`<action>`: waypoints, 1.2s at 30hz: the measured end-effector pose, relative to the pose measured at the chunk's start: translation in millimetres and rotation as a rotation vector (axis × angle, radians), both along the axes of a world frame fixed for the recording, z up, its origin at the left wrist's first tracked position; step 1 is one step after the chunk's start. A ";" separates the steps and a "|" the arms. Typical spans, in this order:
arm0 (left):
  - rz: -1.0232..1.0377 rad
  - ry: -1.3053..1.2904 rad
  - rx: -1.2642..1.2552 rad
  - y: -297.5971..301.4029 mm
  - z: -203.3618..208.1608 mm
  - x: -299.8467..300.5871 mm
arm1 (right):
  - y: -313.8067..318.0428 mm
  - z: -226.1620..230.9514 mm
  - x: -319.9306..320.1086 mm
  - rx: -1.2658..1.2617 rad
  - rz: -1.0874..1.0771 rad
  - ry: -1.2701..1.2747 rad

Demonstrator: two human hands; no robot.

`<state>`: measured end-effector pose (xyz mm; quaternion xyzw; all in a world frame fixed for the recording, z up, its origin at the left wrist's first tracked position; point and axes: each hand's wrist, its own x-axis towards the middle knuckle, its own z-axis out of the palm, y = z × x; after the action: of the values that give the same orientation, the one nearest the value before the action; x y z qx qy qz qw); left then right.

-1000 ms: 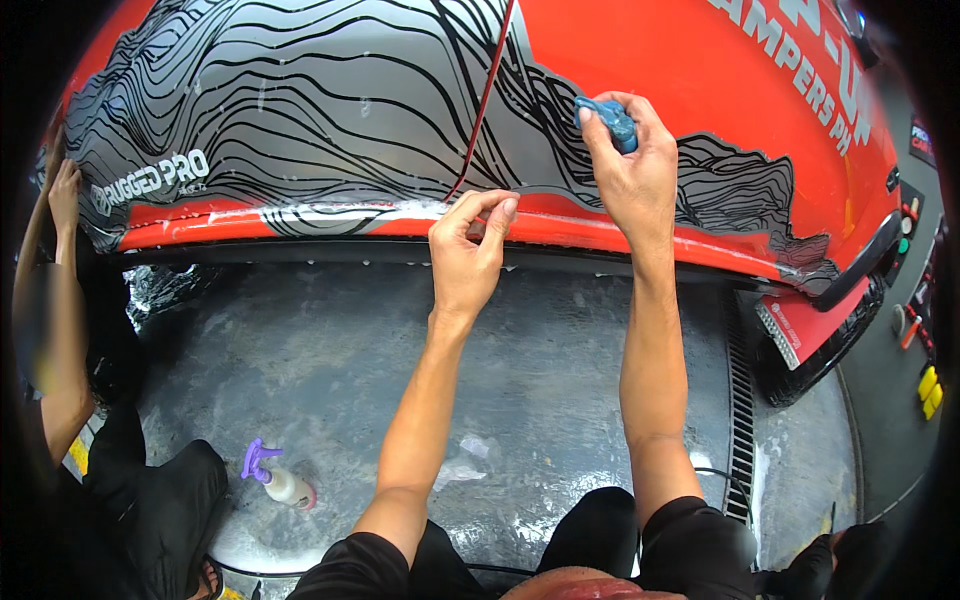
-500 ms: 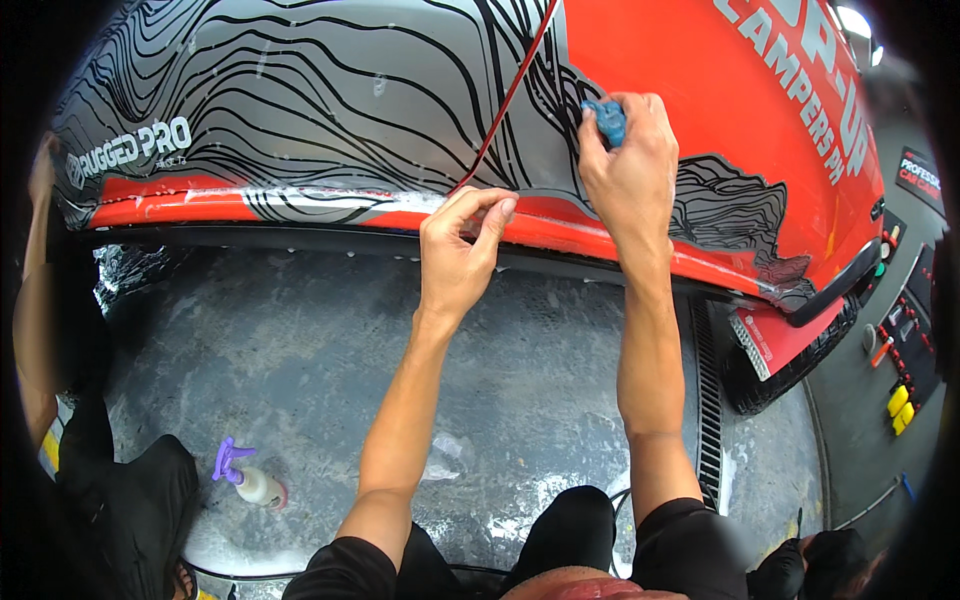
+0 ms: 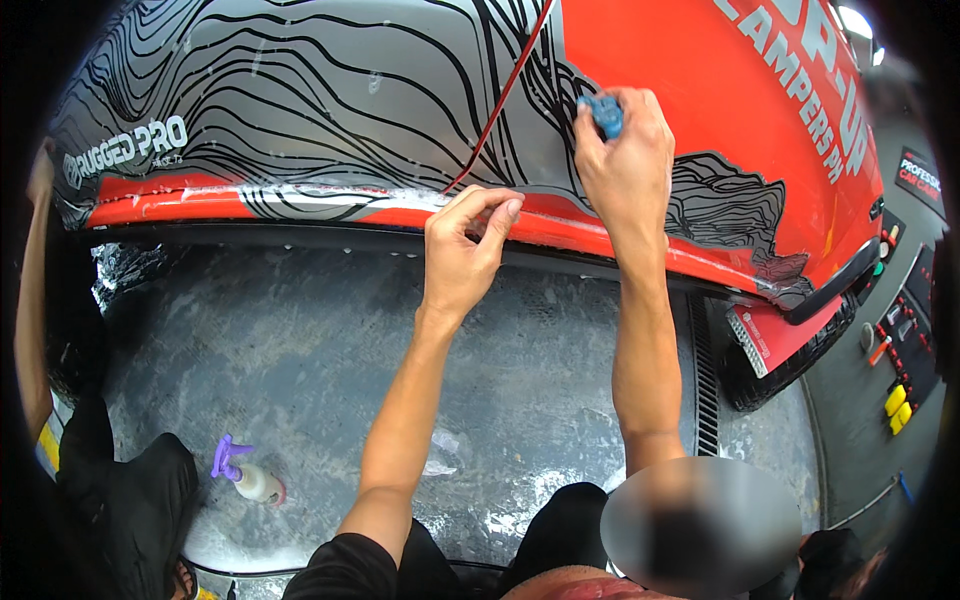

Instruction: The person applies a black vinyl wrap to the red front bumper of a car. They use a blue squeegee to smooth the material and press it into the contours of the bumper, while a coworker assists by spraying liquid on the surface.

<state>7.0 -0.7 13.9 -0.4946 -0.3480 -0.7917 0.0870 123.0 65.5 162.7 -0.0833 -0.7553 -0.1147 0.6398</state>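
In front of me is the side of a car point(image 3: 330, 90), with grey panels crossed by wavy black lines and red areas. My right hand point(image 3: 635, 160) is closed around a lump of blue clay point(image 3: 606, 115), held at the panel right of the door gap point(image 3: 500, 100). My left hand point(image 3: 462, 240) is lower, at the wet red sill point(image 3: 570, 222), its fingers curled with the thumb close to the index finger. Whether anything is pinched there I cannot make out. White suds streak the ledge beside it.
A spray bottle point(image 3: 258, 485) with a purple trigger stands on the wet floor at lower left. Another person's arm point(image 3: 33, 320) reaches to the car at far left. A drain grate point(image 3: 704, 390) runs beside the wheel point(image 3: 765, 385). Tools point(image 3: 900, 330) hang at far right.
My right hand has shifted slightly left and up with the blue clay. My left hand has barely moved, a touch to the right.
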 end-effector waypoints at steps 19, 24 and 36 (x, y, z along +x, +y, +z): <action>0.045 0.004 -0.054 -3.5 -4.4 -9.2 | -1.9 0.0 0.7 -0.052 -0.032 -0.015; -0.007 -0.040 -0.018 -9.5 -0.9 -8.9 | -4.6 4.2 0.0 -0.022 -0.066 -0.030; 0.016 0.008 -0.055 -9.0 0.2 -7.8 | 4.7 -0.7 8.1 -0.013 -0.055 -0.042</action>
<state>-0.8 -9.7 14.1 -0.4973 -0.3733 -0.7789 0.0812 131.1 70.2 162.1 -0.1058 -0.7668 -0.1289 0.6198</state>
